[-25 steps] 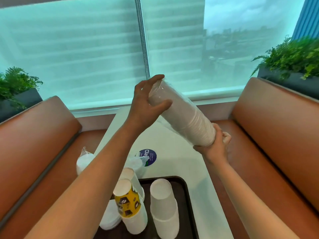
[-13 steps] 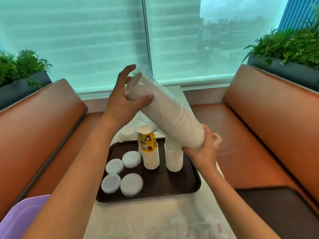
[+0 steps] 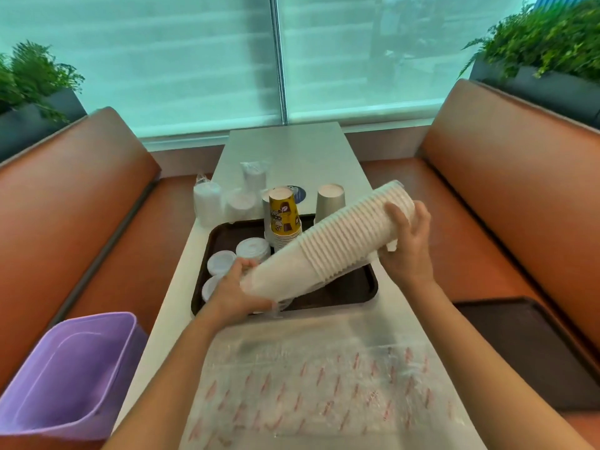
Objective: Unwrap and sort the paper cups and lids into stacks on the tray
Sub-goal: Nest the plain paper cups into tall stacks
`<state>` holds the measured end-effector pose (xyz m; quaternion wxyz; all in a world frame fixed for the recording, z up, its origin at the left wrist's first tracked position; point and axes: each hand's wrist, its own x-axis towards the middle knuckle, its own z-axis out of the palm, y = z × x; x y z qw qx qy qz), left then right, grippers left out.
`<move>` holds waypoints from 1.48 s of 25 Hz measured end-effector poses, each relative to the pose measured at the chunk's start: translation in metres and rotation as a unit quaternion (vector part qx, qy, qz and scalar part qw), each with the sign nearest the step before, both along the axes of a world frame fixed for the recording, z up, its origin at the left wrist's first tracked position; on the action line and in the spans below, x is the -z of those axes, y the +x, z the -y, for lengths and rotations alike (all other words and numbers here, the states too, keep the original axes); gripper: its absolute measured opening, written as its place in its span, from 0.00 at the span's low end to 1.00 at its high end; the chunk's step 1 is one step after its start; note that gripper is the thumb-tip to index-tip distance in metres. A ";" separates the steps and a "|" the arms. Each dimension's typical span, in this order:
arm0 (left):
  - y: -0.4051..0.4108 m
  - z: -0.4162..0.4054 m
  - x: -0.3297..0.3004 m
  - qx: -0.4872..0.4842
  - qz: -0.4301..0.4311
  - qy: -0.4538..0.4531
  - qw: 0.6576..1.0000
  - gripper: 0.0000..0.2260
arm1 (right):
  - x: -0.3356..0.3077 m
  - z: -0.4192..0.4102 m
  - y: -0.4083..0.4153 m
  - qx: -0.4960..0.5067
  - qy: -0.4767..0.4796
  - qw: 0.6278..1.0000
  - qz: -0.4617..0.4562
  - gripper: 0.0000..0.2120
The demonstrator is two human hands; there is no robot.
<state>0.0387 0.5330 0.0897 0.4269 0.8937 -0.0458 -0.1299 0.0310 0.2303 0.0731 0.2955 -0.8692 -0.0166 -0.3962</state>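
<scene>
A long stack of white paper cups (image 3: 328, 245) in a clear plastic wrap lies tilted above the dark brown tray (image 3: 363, 289). My left hand (image 3: 235, 292) grips its lower, closed end at the tray's front left. My right hand (image 3: 407, 246) grips the upper, wide end to the right. On the tray stand a yellow printed cup stack (image 3: 284, 219) and several white lids (image 3: 221, 262), partly hidden by the stack and my left hand.
A grey cup (image 3: 330, 203) and wrapped lid packs (image 3: 207, 203) stand on the white table behind the tray. A clear plastic bag with red marks (image 3: 318, 384) lies in front. A purple bin (image 3: 69, 375) sits on the left bench, a dark tray (image 3: 532, 349) on the right bench.
The cup stack has swung down and over: my left hand dropped its end to the tray's front left, while my right hand now holds the higher end. The camera tilted down.
</scene>
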 end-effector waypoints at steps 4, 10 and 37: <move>0.001 0.024 0.036 0.026 0.031 0.041 0.998 0.38 | -0.048 -0.014 0.010 -0.062 -0.134 0.984 0.100 0.27; 0.028 0.067 0.055 -0.029 0.015 -0.029 0.999 0.38 | -0.098 -0.069 0.027 -0.199 -0.147 0.966 0.079 0.21; 0.067 0.096 0.034 -0.045 0.125 -0.280 0.951 0.38 | 0.038 -0.105 0.045 -0.166 0.362 0.899 -0.182 0.43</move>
